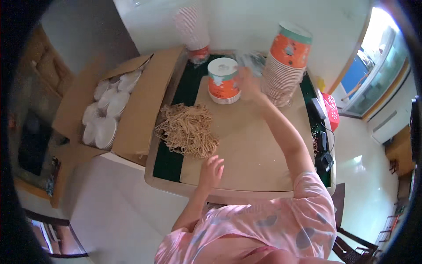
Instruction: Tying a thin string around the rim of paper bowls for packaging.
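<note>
Nearest, just below the middle of the frame, the left hand (212, 172) hangs loosely spread and apparently bare at the near edge of a heap of tan twine (188, 131), which lies tangled on a cardboard sheet (250, 163). At the left, an open carton (151, 94) holds nested white bowls or lids (118, 104). Farther off, at upper centre, the blurred right hand (251, 86) reaches beside a short stack of orange-and-green paper tubs (224, 86); whether it grips them cannot be told. Right of it stands a tall stack of matching tubs (285, 66), with crumpled clear plastic (251, 62) behind. The work seems early: few tubs stand apart, most remain in the tall stack, and the twine appears unused.
</note>
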A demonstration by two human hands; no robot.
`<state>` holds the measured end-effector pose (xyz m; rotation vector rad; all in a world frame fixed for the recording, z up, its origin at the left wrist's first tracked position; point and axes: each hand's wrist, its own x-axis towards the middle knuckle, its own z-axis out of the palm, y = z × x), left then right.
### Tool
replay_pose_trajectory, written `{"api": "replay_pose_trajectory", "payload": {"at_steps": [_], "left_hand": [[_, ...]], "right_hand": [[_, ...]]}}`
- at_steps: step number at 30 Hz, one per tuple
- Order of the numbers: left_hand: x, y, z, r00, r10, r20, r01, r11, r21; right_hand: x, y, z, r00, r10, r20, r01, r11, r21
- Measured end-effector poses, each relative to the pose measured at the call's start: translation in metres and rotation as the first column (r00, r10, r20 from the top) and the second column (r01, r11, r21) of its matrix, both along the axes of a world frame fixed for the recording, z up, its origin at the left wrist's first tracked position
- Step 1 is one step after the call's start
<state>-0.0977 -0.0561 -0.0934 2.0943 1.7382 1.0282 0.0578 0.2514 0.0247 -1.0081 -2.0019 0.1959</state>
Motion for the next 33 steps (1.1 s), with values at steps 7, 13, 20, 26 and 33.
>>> {"api": "replay_pose_trajectory", "payload": {"at_steps": [7, 13, 20, 26, 33], "left_hand": [[-0.011, 0.065, 0.048, 0.872, 0.038, 0.488, -0.050, 0.999, 0.012], [-0.048, 0.223, 0.060, 0.797, 0.049, 0.602, -0.038, 0.999, -0.031], [-0.037, 0.348, 0.060, 0.782, 0.070, 0.619, -0.063, 0.997, -0.033], [-0.035, 0.333, 0.115, 0.798, 0.005, 0.603, -0.064, 0.995, 0.076], [-0.043, 0.314, 0.139, 0.758, -0.012, 0.652, -0.074, 0.992, 0.104]], "right_hand": [[0.058, 0.125, -0.044, 0.915, -0.334, -0.226, 0.276, 0.927, -0.253], [0.032, 0.073, -0.085, 0.972, -0.180, 0.155, 0.234, 0.826, -0.512], [0.033, 0.071, -0.105, 0.976, -0.018, -0.217, -0.097, 0.856, -0.507], [0.032, 0.067, -0.070, 0.945, 0.052, -0.323, -0.234, 0.798, -0.555], [0.020, 0.062, -0.048, 0.959, 0.140, -0.247, -0.228, 0.897, -0.378]]}}
